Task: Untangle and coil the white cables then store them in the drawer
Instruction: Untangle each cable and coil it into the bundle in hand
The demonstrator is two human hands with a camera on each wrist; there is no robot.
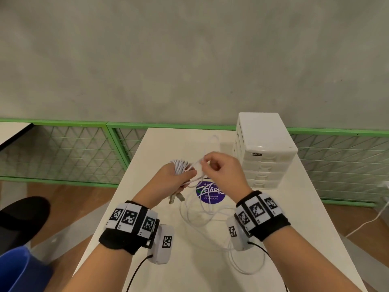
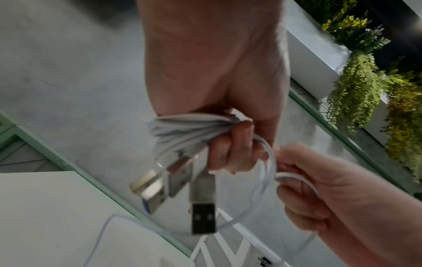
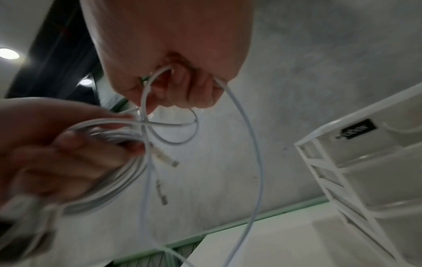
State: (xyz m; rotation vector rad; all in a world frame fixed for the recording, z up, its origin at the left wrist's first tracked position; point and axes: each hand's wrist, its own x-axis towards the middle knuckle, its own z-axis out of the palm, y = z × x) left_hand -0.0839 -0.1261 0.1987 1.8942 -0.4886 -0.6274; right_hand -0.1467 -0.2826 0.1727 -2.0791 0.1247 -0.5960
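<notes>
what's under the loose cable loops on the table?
The loose white cables lie across a round purple sticker on the white table. The right hand and the cables cover part of the sticker; its print can't be read.

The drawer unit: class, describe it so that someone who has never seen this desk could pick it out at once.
Start at the white table against the grey wall, then look to its far right corner, beyond the right hand. There stands the drawer unit, a white plastic box of stacked shallow drawers. It is the only upright, boxy thing on the table; the rest is loose white cables and a round purple sticker.
</notes>
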